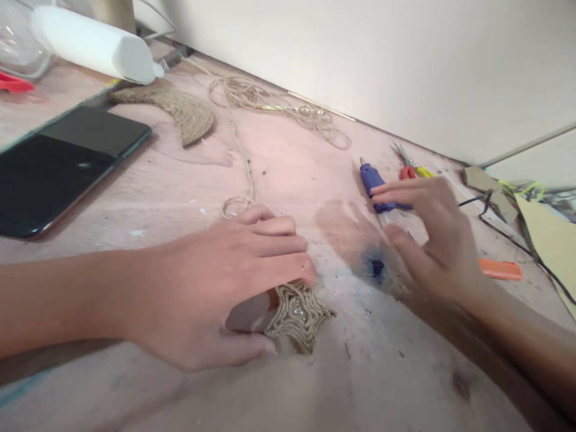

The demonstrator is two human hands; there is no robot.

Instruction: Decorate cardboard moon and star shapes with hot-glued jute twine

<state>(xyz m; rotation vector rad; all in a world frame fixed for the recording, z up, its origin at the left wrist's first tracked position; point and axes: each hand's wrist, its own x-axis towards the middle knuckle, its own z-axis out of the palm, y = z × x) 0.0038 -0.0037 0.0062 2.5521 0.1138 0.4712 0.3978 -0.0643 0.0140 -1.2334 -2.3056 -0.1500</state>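
My left hand (pixel 216 288) lies low on the wooden table (pixel 315 168), fingers curled over a small star wrapped in jute twine (pixel 299 315); fingertips and thumb press its left side. The twine (pixel 245 150) runs from under this hand back to a loose tangle by the wall. My right hand (pixel 432 240) hovers to the right with fingers spread and slightly blurred, right over a blue glue gun (pixel 375 183) lying on the table. It grips nothing that I can see.
A black phone (pixel 63 162) lies at the left, a white roll (pixel 94 45) behind it. A twine-wrapped crescent (pixel 180 108) sits at the back. Red-and-yellow scissors (pixel 411 168), an orange object (pixel 499 269), cardboard pieces (pixel 546 237) and black cable (pixel 508 234) crowd the right side.
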